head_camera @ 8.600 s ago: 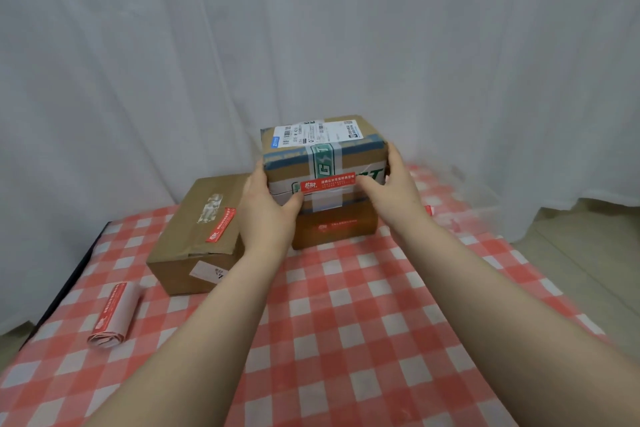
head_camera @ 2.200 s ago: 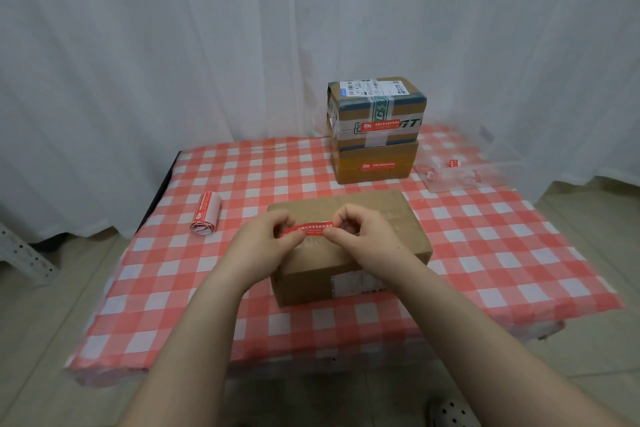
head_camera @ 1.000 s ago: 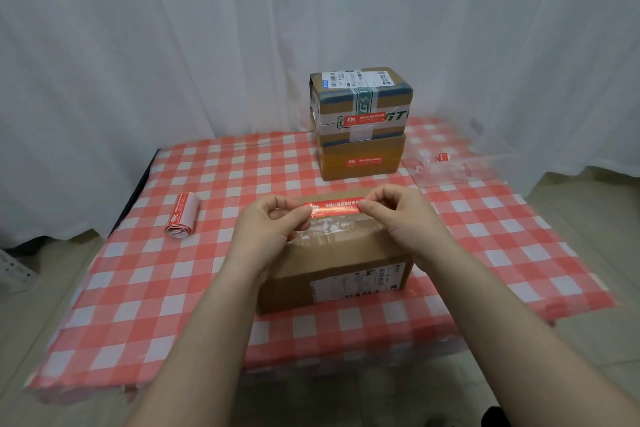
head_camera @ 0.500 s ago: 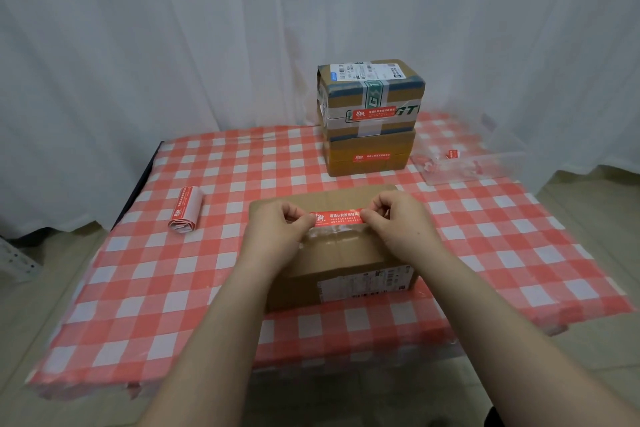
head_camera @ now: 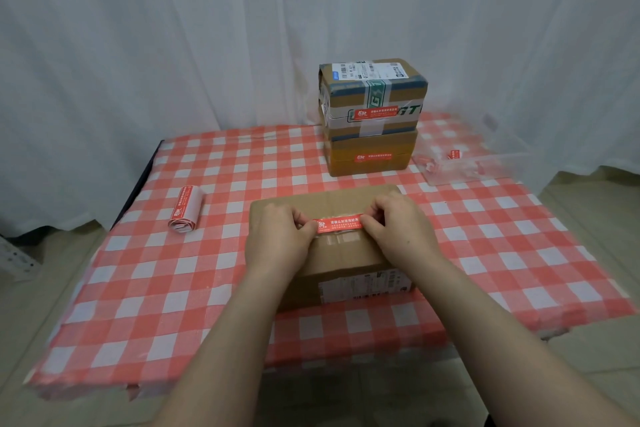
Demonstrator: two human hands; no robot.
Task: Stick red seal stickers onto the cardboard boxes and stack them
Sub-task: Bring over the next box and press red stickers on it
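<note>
fingers (head_camera: 304, 227) of left hand (head_camera: 277, 241), right hand (head_camera: 398, 230), pinching sticker (head_camera: 337, 224) ends on cardboard box (head_camera: 343, 255)

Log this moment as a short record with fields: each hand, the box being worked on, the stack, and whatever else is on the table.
left hand: pinches the left end of the red seal sticker
right hand: pinches its right end
working box: near cardboard box, sticker held across its top
stack: taped box on plain box, far side, each with a red sticker on its front
also on checked tablecloth: sticker roll at left, clear tray at far right
</note>
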